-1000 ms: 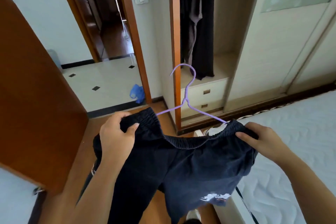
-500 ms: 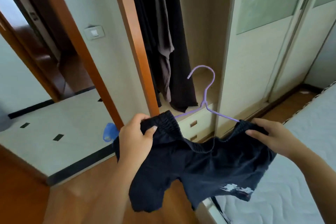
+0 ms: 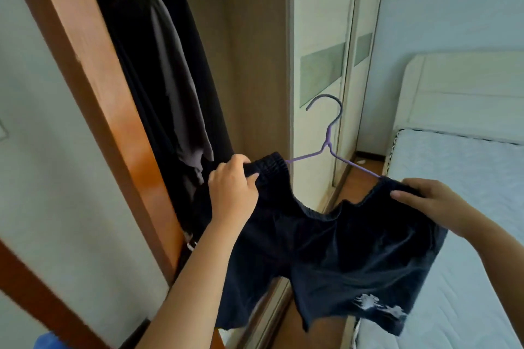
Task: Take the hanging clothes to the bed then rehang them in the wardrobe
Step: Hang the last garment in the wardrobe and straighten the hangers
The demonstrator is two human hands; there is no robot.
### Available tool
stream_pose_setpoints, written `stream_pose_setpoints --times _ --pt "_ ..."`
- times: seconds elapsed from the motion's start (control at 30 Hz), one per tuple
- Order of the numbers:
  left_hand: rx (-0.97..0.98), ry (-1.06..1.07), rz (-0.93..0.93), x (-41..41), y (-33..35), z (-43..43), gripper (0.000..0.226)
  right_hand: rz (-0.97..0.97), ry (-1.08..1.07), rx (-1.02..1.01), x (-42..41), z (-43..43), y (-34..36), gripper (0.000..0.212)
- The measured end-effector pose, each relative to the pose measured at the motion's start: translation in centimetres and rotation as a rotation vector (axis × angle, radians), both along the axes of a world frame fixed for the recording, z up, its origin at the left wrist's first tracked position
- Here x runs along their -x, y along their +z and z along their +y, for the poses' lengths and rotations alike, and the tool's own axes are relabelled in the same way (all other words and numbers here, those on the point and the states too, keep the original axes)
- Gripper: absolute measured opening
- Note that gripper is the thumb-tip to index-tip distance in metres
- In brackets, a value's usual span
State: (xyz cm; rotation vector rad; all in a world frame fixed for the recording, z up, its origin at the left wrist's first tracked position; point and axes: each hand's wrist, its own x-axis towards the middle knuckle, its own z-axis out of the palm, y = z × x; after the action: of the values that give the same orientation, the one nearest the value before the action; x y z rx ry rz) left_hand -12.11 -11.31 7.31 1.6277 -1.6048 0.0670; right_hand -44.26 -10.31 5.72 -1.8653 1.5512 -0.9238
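Bedroom: bed (image 3: 459, 249) with pale mattress lies under and right of the right hand (image 3: 425, 201); strip of wood floor (image 3: 364, 163) shows beyond it. Open wardrobe (image 3: 255, 65) stands ahead of the left hand (image 3: 232, 187), with its sliding door (image 3: 317, 22) to the right. Inside, dark clothes (image 3: 158, 71) hang just past the left hand. Dark shorts (image 3: 340, 249) on a purple hanger (image 3: 329, 144) are stretched between the hands. Each hand is clamped on a waistband end. The hook points up.

Dark navy shorts (image 3: 340, 249) (white print near one hem) stretch across a purple hanger (image 3: 328, 137), hook upright, before the open wardrobe (image 3: 249, 65) and its dark hanging clothes (image 3: 158, 65).
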Motion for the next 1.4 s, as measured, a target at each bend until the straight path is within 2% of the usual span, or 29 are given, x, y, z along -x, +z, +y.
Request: stream_pose_setpoints --times 0.17,0.33,0.47,0.53,0.6,0.67,0.7,0.73,0.77,0.8,0.87,0.97,1.03,1.1,1.17,1.27,1.4 --pt "0.014 0.014 0.058 -1.2 0.3 -4.7 0.02 0.143 -0.023 0.011 -2.0 -2.6 2.0 0.017" --pt "0.058 -0.001 0.141 -2.2 1.2 -8.1 0.02 0.256 0.011 0.01 -2.1 -5.0 3.7 0.026" --pt "0.129 -0.023 0.191 -1.9 1.6 -11.2 0.02 0.164 -0.019 0.079 -1.5 -7.0 4.3 0.044" --pt "0.142 -0.041 0.208 -1.6 2.1 -13.5 0.021 0.115 -0.027 0.12 -1.1 -8.7 4.3 0.046" --pt "0.124 -0.064 0.232 -1.2 2.7 -16.6 0.022 0.096 -0.053 0.156 -0.9 -10.7 4.7 0.041" --pt "0.091 -0.102 0.252 -0.4 3.5 -19.9 0.022 0.041 -0.093 0.201 -0.3 -12.7 5.9 0.022" --pt "0.08 -0.125 0.254 0.1 3.9 -21.4 0.022 0.03 -0.109 0.223 0.2 -13.9 6.6 0.03" --pt "0.074 -0.141 0.249 0.5 4.3 -22.9 0.022 0.038 -0.127 0.246 0.8 -15.0 7.2 0.051" --pt "0.067 -0.144 0.235 0.7 4.6 -24.2 0.024 0.049 -0.152 0.262 1.1 -16.1 7.8 0.059" --pt "0.057 -0.141 0.214 0.7 4.8 -25.6 0.027 0.072 -0.178 0.296 1.3 -17.4 8.3 0.051" --pt "0.014 -0.124 0.185 0.2 5.5 -28.2 0.042 0.15 -0.214 0.336 1.4 -19.8 9.6 0.017" --pt "0.002 -0.031 0.146 -1.7 6.8 -30.9 0.058 0.283 -0.269 0.405 0.7 -22.8 11.0 0.012" --pt "0.138 0.033 0.139 -2.8 7.2 -31.5 0.054 0.284 -0.264 0.463 -0.3 -24.5 11.8 0.012" --pt "0.336 0.082 0.044 -3.5 7.8 -31.5 0.046 0.283 -0.244 0.494 -2.2 -26.2 12.3 0.011" --pt "0.48 0.144 -0.154 -4.1 8.7 -31.4 0.043 0.276 -0.199 0.522 -4.5 -28.1 12.7 0.012" --pt "0.564 0.255 -0.415 -5.0 10.9 -31.0 0.042 0.231 -0.167 0.545 -8.0 -30.9 13.4 0.015" --pt "0.562 0.384 -0.526 -7.8 13.9 -31.1 0.042 0.194 -0.122 0.572 -12.5 -33.3 14.5 0.021"
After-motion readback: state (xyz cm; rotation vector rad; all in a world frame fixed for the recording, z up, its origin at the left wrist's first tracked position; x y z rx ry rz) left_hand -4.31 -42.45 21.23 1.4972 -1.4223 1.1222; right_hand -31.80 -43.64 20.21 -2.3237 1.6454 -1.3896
